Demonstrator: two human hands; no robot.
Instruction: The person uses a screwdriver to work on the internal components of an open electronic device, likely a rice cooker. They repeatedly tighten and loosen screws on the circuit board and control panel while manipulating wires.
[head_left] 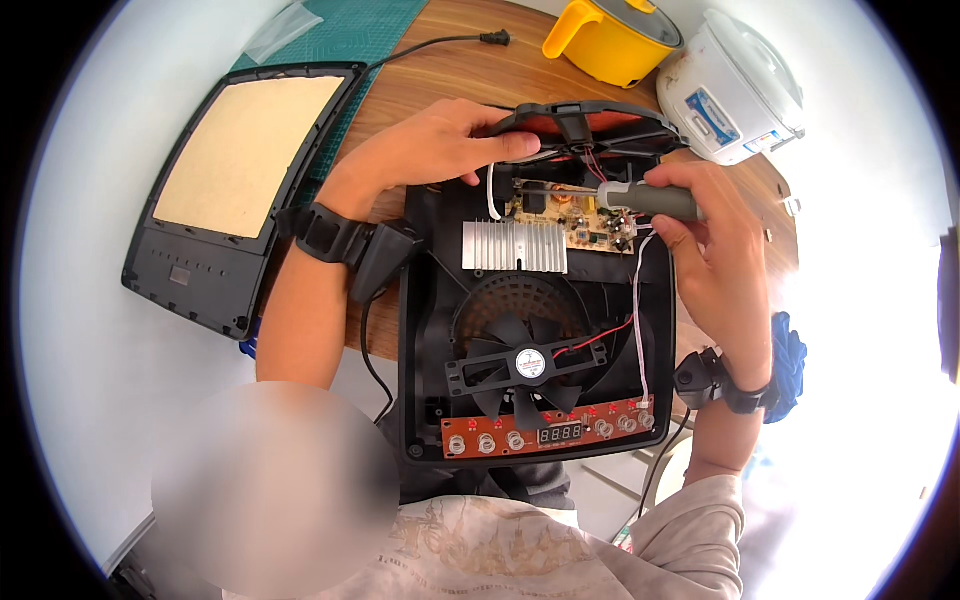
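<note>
My left hand (455, 140) is closed on the left edge of a round black coil holder (575, 122), which stands tilted up at the far end of an opened induction cooker base (430, 330). A screwdriver (655, 200) with a grey handle is gripped in my right hand (715, 215). Its shaft lies leftward over the tan circuit board (600, 238); I cannot tell whether the tip touches a screw. Nearer me in the base are a silver heat sink (515, 248), a black fan (530, 365) and a reddish-brown display board (520, 436). Thin wires run up to the coil holder.
The black cooker top (245, 190), with a cream sheet inside, lies at the left, partly on a green cutting mat (350, 35). A power cord plug (495, 38) lies on the wooden table (440, 75). A yellow pot (620, 45) and white rice cooker (730, 90) stand far right.
</note>
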